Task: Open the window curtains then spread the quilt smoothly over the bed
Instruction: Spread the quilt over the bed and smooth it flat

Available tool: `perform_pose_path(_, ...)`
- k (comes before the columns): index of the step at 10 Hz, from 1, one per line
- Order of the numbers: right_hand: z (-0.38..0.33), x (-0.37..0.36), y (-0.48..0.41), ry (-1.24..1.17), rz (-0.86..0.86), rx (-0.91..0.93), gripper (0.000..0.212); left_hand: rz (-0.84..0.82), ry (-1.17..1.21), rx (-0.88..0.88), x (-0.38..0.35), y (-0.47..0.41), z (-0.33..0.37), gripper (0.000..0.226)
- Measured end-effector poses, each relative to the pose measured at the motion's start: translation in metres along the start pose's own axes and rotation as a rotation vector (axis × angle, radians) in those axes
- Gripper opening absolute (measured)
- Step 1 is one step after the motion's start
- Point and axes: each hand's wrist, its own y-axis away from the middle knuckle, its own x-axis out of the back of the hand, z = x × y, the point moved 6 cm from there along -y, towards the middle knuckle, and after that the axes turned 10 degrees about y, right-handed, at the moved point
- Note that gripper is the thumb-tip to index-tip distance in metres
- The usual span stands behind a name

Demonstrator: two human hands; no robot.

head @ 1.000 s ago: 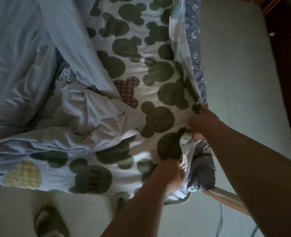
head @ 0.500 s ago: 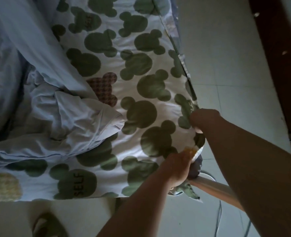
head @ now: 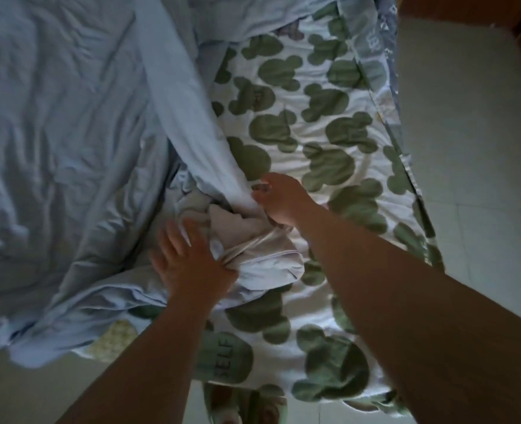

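- The left hand (head: 191,267) lies flat with its fingers spread and straight. It presses on a crumpled knot of fabric (head: 253,243), with the thumb against one of its folds. It grips nothing and seems to be there to pin the bunch down.
- The right hand (head: 283,200), just beyond the knot, has its fingertips curled onto the end of a long pale-blue fold (head: 185,117). It appears to pinch that fold, probably to peel it back off the pattern.
- Both hands are on the quilt (head: 323,154). It is a soft white cover printed with green mouse-head blotches, and its underside is plain pale blue.
- The printed face lies open to the right of the hands and near the person. The blue underside is turned over it and rumpled away to the left, so the spreading looks about half done.
- The fold runs up and away from the right hand, so it likely needs drawing leftward to flatten.
- The bed (head: 392,41) shows only a strip of blue patterned sheet at its right edge, beside the pale tiled floor (head: 467,179).
- No curtains are in view.
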Motion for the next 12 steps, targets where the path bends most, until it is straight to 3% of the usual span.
perform_pose_path(1, -0.033, -0.016, -0.022, -0.134, 0.004, -0.024, 0.059, -0.169, -0.162, 0.185, 0.0, -0.016, -0.039, 0.142)
perform_pose_path(2, -0.058, -0.032, -0.039, -0.26, 0.003, -0.002, 0.083, -0.173, -0.128, 0.244, 0.004, -0.033, -0.07, 0.142)
perform_pose_path(3, -0.067, -0.04, -0.055, -0.33, 0.062, -0.059, 0.073, -0.282, -0.08, 0.254, -0.004, -0.045, -0.085, 0.105)
perform_pose_path(4, -0.068, -0.035, -0.057, -0.225, 0.072, -0.067, 0.046, -0.205, -0.124, 0.095, -0.004, -0.051, -0.078, 0.033)
perform_pose_path(5, -0.046, -0.023, -0.053, -0.144, 0.09, -0.163, 0.044, -0.259, -0.064, -0.013, -0.007, -0.045, -0.07, 0.015)
perform_pose_path(6, -0.001, -0.009, -0.039, -0.013, 0.149, -0.385, 0.039, -0.364, -0.047, -0.147, -0.016, -0.026, -0.051, 0.023)
perform_pose_path(8, 0.101, 0.003, 0.052, 0.199, 0.106, -0.519, 0.04, -0.458, 0.164, -0.229, -0.048, 0.059, 0.018, 0.032)
perform_pose_path(10, 0.167, -0.011, 0.152, 0.001, 0.085, -0.683, 0.034, -0.36, 0.133, -0.252, -0.082, 0.144, 0.055, 0.03)
perform_pose_path(11, 0.163, -0.012, 0.168, -0.107, 0.106, -0.624, 0.037, -0.283, 0.192, -0.207, -0.082, 0.15, 0.046, 0.031)
perform_pose_path(12, 0.135, -0.027, 0.179, -0.549, -0.023, -0.549, 0.053, -0.25, 0.347, -0.112, -0.067, 0.15, 0.033, 0.034)
